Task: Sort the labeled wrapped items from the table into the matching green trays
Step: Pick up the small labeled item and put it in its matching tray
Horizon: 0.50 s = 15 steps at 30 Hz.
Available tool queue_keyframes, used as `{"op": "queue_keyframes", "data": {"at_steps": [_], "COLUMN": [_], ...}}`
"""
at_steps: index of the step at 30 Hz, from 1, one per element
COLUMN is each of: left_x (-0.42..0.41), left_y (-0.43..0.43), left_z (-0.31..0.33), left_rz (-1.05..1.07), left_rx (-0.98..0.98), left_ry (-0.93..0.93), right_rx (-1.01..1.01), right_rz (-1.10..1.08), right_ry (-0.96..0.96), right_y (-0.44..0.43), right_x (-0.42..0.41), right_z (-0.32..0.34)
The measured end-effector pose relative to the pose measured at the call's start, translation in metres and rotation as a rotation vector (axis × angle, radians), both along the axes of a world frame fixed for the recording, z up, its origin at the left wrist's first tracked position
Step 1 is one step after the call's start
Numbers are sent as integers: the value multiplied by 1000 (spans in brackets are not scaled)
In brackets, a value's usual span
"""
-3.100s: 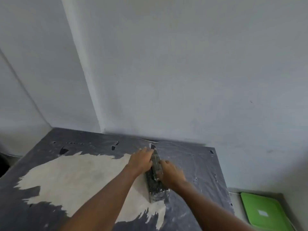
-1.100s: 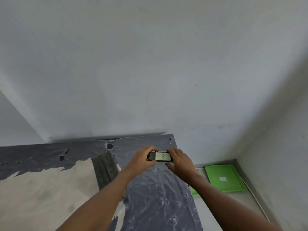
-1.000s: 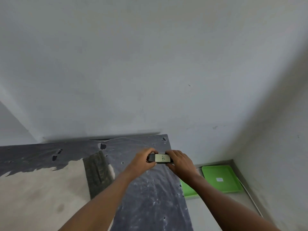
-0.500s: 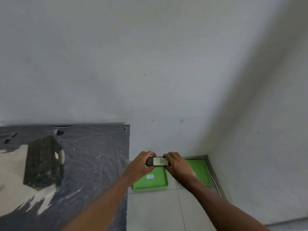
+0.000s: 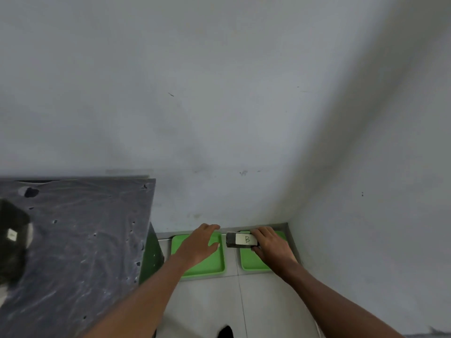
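Observation:
My right hand (image 5: 272, 247) grips a small dark wrapped item (image 5: 240, 240) with a white label marked "B", held in the air over the gap between two green trays on the floor. The left green tray (image 5: 207, 267) lies under my left hand (image 5: 201, 245), which is empty with fingers spread, apart from the item. The right green tray (image 5: 252, 263) lies in the corner, partly hidden by my right hand. A second dark wrapped item (image 5: 12, 242) with a small white label rests on the table at the far left.
The table (image 5: 80, 240) covered in dark plastic sheet stands at the left, its green leg (image 5: 151, 254) next to the left tray. Grey walls close in behind and to the right. Pale floor tiles (image 5: 214, 303) lie in front of the trays.
My left hand has let go of the "B" item, which my right hand now holds alone. The view has swung right and down, so both trays sit under my hands.

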State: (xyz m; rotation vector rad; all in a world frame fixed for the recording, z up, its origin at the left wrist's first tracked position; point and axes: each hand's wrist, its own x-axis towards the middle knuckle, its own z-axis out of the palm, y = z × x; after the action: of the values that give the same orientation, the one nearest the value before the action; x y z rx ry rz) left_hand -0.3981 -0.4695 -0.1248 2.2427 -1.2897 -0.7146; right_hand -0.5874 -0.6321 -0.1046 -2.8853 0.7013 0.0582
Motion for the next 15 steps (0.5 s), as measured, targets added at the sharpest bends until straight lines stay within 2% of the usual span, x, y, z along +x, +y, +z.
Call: {"op": "queue_keyframes", "data": {"at_steps": [5,10,15], "left_x": [-5,-14,-24], "left_y": [-61,-107,-132], "left_z": [-23,-60,-100], "left_rz": [25,-34,-82], "left_rx": [72,246,315], "left_ry": [-68,-286,-339], "right_rx": [10,50,91], "right_rz": [17,7,-11], "right_ry": [45,74,127], "right_y": [-63,-112,-145], "right_x": [3,4,-5], "right_z": [-15,-41,-82]}}
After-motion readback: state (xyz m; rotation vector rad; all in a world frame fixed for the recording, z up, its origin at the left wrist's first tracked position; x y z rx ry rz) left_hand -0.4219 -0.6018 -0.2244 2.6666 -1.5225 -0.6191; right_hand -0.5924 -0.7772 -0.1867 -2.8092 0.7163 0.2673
